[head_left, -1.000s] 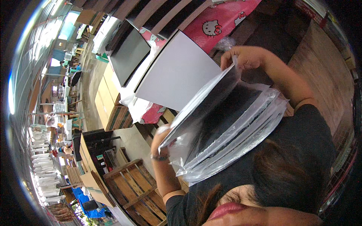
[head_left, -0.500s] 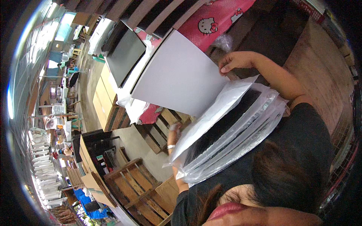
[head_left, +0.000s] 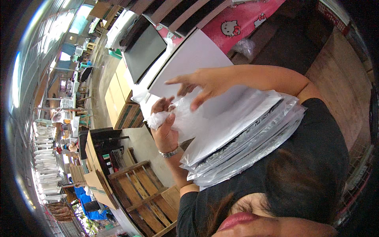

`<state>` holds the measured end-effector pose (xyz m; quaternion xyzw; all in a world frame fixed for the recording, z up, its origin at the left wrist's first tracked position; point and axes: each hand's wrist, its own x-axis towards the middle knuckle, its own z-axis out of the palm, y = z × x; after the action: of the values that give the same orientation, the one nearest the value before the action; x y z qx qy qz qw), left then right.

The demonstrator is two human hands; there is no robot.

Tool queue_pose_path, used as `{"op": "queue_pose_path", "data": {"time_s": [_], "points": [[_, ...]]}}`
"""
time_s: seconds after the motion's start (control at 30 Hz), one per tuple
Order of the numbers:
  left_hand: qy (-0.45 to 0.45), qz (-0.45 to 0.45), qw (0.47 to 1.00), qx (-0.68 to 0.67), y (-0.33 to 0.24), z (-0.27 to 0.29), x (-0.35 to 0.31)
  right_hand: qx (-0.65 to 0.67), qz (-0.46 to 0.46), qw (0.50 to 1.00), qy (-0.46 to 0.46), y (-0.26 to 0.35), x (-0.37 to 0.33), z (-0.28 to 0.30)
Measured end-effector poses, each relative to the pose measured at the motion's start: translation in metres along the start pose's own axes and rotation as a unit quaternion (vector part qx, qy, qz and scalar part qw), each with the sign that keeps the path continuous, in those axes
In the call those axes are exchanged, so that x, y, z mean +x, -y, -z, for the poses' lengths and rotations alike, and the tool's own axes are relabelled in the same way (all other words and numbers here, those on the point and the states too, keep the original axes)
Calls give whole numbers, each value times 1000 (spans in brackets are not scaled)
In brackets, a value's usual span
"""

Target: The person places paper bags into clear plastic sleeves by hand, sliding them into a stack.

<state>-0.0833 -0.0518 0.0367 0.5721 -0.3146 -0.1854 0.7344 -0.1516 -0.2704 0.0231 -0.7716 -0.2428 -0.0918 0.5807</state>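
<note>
A smooth white panel (head_left: pixel 193 53) lies in front of me, its left edge over a dark layer. Above it reaches my right hand (head_left: pixel 205 83), fingers spread and nothing in them. Close by on the left, my left hand (head_left: pixel 165 132) has its fingers curled round a crumpled white wad (head_left: pixel 158 119), cloth or thin wrap; I cannot tell which. Against my body rests a stack of clear plastic-wrapped sheets (head_left: pixel 246 146), with a thin whitish sheet (head_left: pixel 221 132) on top. That sheet overlaps the panel's near side.
A dark grey panel (head_left: pixel 145 53) lies beyond the white one. Pink printed cover (head_left: pixel 241 23) shows at the far side under dark slats. Cardboard boxes (head_left: pixel 117 89) stand to the left, with a wooden pallet (head_left: pixel 140 193) below. Clear plastic (head_left: pixel 244 47) lies crumpled at far right.
My right hand has left the panel's right edge and moved left over it, fingers opening. My left hand has come up from beside the stack to the panel's near left, with the white wad.
</note>
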Motion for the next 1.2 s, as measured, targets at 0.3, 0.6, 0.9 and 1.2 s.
{"op": "queue_pose_path", "data": {"time_s": [0.3,0.6,0.9,1.2], "points": [[-52,4,998,-17,23,-5,11,-3,0,997,-76,8,14,24],[-175,-26,983,53,23,-29,14,-58,-110,982,-142,1,20,17],[-126,-15,989,81,23,-46,3,214,-57,965,-142,-16,26,14],[-216,-82,973,21,10,-17,10,186,-65,980,4,-20,14,26]]}}
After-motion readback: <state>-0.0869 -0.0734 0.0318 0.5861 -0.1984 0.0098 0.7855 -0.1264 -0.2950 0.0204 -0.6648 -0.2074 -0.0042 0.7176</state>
